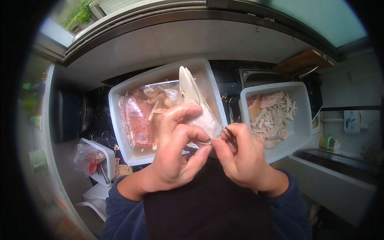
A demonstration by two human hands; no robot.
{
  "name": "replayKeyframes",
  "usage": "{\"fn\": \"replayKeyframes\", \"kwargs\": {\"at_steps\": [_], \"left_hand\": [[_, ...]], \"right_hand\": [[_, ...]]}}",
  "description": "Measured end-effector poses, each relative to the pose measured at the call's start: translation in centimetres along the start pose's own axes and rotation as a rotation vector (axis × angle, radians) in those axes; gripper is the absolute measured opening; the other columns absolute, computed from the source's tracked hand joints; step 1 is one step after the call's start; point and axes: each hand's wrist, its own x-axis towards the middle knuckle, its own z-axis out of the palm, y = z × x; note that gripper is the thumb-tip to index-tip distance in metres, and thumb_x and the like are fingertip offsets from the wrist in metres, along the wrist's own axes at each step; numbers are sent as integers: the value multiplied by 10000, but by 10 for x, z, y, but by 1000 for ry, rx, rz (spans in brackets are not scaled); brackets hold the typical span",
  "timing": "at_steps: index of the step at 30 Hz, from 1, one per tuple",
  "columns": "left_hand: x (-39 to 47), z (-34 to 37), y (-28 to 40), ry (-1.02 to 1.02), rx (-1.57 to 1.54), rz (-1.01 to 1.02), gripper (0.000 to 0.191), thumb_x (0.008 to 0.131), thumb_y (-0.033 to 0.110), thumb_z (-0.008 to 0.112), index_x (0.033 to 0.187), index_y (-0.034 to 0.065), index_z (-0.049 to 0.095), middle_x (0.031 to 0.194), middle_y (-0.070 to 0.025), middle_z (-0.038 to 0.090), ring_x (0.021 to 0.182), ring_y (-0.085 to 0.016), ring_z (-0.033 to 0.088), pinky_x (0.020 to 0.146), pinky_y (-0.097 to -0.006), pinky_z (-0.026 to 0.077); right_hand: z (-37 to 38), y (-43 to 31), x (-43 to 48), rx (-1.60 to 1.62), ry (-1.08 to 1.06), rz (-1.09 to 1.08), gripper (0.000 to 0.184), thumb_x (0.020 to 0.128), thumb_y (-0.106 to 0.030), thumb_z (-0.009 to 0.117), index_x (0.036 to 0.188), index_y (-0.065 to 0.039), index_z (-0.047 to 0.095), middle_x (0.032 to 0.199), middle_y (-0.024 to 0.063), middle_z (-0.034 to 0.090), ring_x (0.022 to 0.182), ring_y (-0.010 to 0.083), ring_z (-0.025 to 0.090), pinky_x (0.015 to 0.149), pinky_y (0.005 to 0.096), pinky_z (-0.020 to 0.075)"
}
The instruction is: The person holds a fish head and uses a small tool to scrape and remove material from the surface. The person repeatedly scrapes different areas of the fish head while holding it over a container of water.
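A pale plucked bird's head with a long bill (192, 90), likely a duck's or goose's, points away from me above a large white plastic tub (220, 105). My left hand (180, 144) grips it, fingers curled round its near part and thumb against the loose skin. The fingertips of my right hand (243, 150) meet the left ones at the near end of the skin, and a thin dark tool, perhaps tweezers (229, 135), is held in that hand. What lies inside the fingers is hidden. In the tub, cloudy water covers part of some poultry pieces and a printed plastic package (139, 117).
On the right, a second white tub (303, 120) holds chicken feet (274, 123) and other meat, near a metal sink (261, 76) and a wooden board (306, 63). At left stands a small white bin (111, 159) with a plastic bag (87, 157). A window frame runs behind the counter.
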Motion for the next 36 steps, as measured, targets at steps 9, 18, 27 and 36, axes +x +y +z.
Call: {"fn": "replayKeyframes", "kwargs": {"at_steps": [9, 18, 27, 36], "left_hand": [[0, -1, 0, 1, -136, -38, 358, 812, -64, 757, 1110, -26, 562, 1376, -200, 414, 1320, -294, 479, 911, -326, 596], [0, -4, 2, -12, -218, -25, 311, 849, -51, 724, 1116, -29, 566, 1385, -187, 421, 1311, -264, 491, 918, -314, 573], [-1, -4, 4, -26, -157, -37, 204, 898, -57, 665, 1082, -45, 577, 1380, -183, 439, 1171, -197, 584, 868, -289, 569], [-6, 1, 7, 30, -115, -38, 174, 884, -78, 665, 1040, -60, 591, 1353, -215, 463, 1088, -194, 613, 797, -285, 582]], "right_hand": [[-3, 1, 1, 66, -28, -7, 229, 916, -25, 697, 1070, 36, 540, 806, 165, 681, 615, 308, 707, 534, 370, 561], [-4, 0, 0, 63, -70, 23, 222, 920, -25, 697, 1067, 31, 539, 801, 160, 670, 622, 295, 706, 528, 369, 546], [-2, 3, 0, 36, 24, -113, 233, 861, 18, 731, 1034, 10, 575, 828, 139, 638, 623, 281, 675, 519, 342, 530], [-8, -1, -4, 26, -52, -175, 243, 818, 51, 752, 1016, 7, 617, 809, 124, 618, 587, 222, 586, 506, 319, 463]]}}
